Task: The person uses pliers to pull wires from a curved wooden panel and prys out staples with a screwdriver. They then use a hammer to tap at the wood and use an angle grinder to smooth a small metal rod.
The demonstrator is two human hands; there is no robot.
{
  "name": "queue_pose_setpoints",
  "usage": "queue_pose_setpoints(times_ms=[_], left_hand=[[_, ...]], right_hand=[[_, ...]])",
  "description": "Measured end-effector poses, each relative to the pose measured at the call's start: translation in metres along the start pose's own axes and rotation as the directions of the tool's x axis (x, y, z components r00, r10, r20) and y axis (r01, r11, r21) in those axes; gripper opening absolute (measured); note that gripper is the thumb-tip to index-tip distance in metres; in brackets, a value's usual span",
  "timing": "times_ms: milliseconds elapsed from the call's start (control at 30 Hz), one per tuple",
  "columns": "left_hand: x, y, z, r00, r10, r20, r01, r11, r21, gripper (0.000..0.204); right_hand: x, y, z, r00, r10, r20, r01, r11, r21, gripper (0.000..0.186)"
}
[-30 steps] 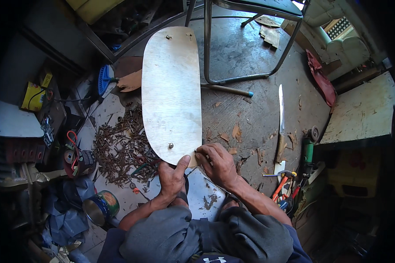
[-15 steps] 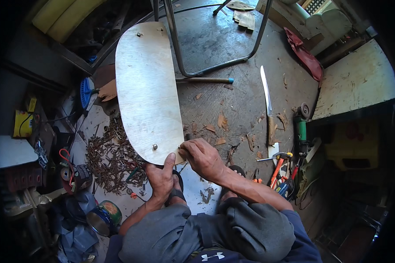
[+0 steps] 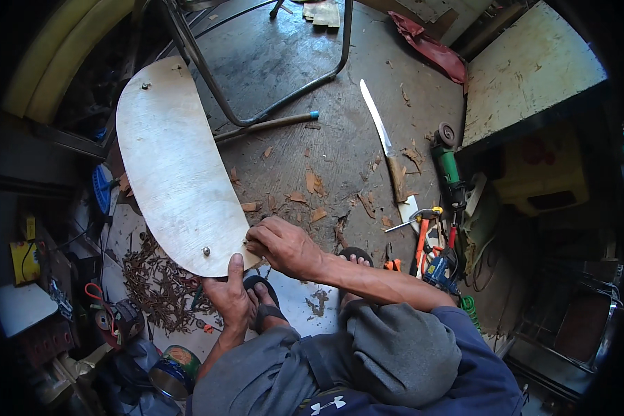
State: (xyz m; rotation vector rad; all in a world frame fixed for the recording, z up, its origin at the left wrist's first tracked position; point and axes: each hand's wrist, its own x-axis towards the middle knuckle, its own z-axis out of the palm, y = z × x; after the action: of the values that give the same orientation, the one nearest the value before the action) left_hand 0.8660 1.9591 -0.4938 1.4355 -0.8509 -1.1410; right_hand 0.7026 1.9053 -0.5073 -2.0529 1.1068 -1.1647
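A pale plywood board (image 3: 177, 170) with one rounded long side slants away from me to the far left. My left hand (image 3: 227, 298) grips its near end, thumb on top and the fingers hidden underneath. At the near right corner my right hand (image 3: 284, 248) is closed, fingertips pinched against the board's face; whatever is between them is too small to make out. A shiny bolt (image 3: 206, 252) stands up from the board near my left thumb. Another bolt (image 3: 145, 87) sits at the far end, with a small dark fitting (image 3: 177, 69) by the far corner.
Rusty screws and nails (image 3: 163, 288) lie heaped left of my feet. A metal chair frame (image 3: 298, 89) stands beyond the board. On the floor to the right are a long knife (image 3: 388, 149), a green angle grinder (image 3: 448, 166) and orange-handled pliers (image 3: 421, 243). A tin (image 3: 175, 371) stands at lower left.
The whole view has swung, so the board, hands and floor items sit further left or lower in the picture. Both hands keep their places on the board.
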Motion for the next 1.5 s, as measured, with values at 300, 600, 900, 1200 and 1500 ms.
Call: queue_pose_setpoints(times_ms=[300,600,900,1200,1500], left_hand=[[0.003,-0.004,-0.003,0.999,-0.048,0.005,0.048,0.993,-0.110,0.040],[0.003,0.008,-0.006,0.999,-0.036,-0.011,0.035,0.991,-0.128,0.030],[0.000,0.010,-0.002,0.999,0.014,-0.035,-0.014,1.000,-0.010,0.028],[-0.004,0.011,-0.001,0.991,0.132,-0.017,-0.124,0.961,0.248,0.025],[-0.007,0.012,-0.001,0.986,0.163,-0.030,-0.144,0.935,0.324,0.022]], right_hand=[[0.004,-0.001,-0.008,0.999,0.044,0.010,-0.044,0.997,0.068,0.020],[0.005,-0.015,-0.007,0.993,0.104,0.049,-0.106,0.993,0.060,0.018],[0.008,-0.018,-0.004,0.998,0.054,0.040,-0.055,0.998,0.012,0.019],[0.007,-0.018,-0.002,0.998,-0.027,0.049,0.032,0.992,-0.119,0.023],[0.006,-0.011,-0.003,0.982,-0.120,0.145,0.138,0.983,-0.122,0.038]])
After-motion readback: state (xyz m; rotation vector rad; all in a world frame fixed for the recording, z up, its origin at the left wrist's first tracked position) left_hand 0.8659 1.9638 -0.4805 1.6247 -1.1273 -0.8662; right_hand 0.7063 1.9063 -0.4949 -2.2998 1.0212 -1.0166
